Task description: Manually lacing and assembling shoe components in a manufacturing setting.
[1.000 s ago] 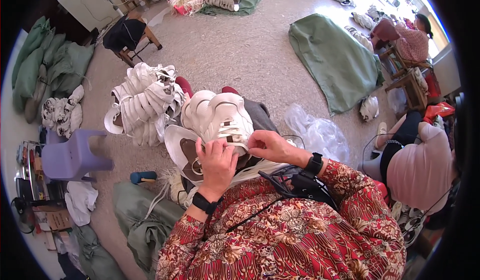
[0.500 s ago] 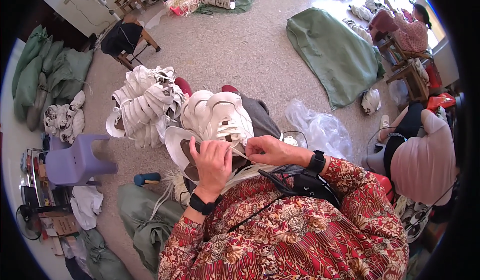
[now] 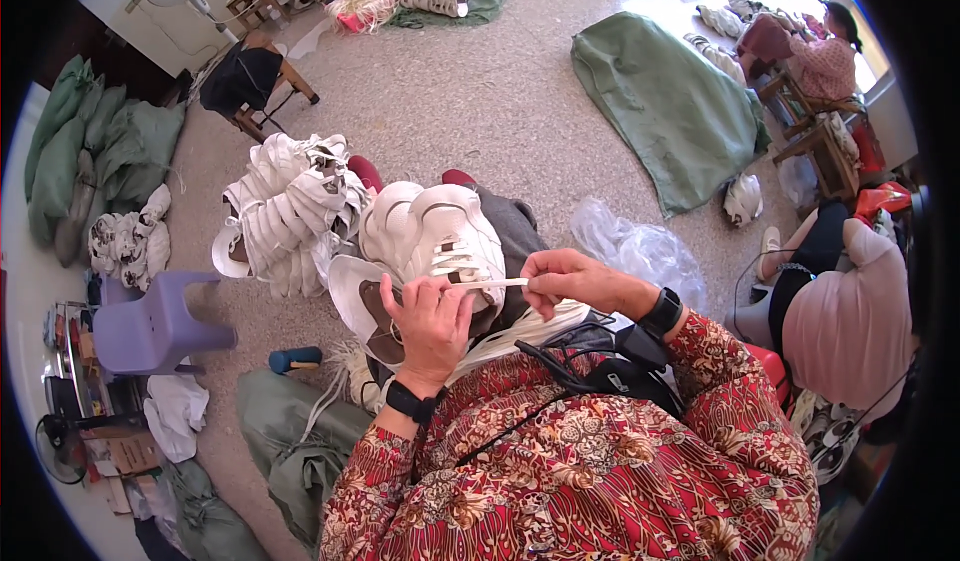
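Observation:
A white shoelace [image 3: 492,284] stretches taut, almost level, between my two hands. My right hand [image 3: 578,279] is closed in a pinch on its right end. My left hand [image 3: 430,326] bends over the near part of a white shoe upper [image 3: 452,233], its fingertips closed where the lace begins; the exact grip is partly hidden. Laces cross the front of this upper. It lies on my lap at the front of a row of nested white uppers [image 3: 388,221]. Beside my left hand, another upper [image 3: 350,286] shows its brown lining.
A heap of white uppers [image 3: 295,206] stands left of my lap, near a purple stool [image 3: 160,326]. Loose laces [image 3: 500,343] lie across my lap. Clear plastic [image 3: 640,256] and a green sheet [image 3: 670,111] are on the floor. A person [image 3: 845,311] sits close at right.
My right hand has moved right and slightly up, drawing the shoelace out straight. My left hand stays almost in place over the upper.

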The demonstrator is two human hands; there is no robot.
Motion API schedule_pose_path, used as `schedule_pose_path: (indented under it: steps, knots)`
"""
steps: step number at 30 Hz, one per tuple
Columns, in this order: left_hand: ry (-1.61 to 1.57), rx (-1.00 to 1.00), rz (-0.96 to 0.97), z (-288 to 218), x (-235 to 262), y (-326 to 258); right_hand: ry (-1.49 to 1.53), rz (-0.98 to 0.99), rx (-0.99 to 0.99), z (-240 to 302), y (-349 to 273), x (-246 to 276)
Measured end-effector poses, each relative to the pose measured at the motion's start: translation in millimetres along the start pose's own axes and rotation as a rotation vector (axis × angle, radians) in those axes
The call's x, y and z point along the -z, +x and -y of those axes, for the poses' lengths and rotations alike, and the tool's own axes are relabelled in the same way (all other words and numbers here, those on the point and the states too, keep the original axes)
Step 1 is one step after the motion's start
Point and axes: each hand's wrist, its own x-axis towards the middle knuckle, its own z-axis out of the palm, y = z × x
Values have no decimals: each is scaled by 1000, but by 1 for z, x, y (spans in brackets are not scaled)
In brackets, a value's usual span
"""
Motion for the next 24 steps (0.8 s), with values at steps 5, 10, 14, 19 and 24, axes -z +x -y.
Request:
schedule_pose_path:
  steps: [5,10,14,19,24]
  knots:
    - [36,-7,28,-2,-3,-1,-74,25,-33,-1,-27,22]
    - [46,10,60,-5,-2,0,12,20,6,3,-61,36]
    - [-83,92,119,-10,-3,0,238,48,49,8,-87,39]
    - [-221,199,194,-11,-3,0,581,182,397,-5,-96,52]
    - [-366,308,271,-12,-3,0,817,-29,589,-11,-92,53]
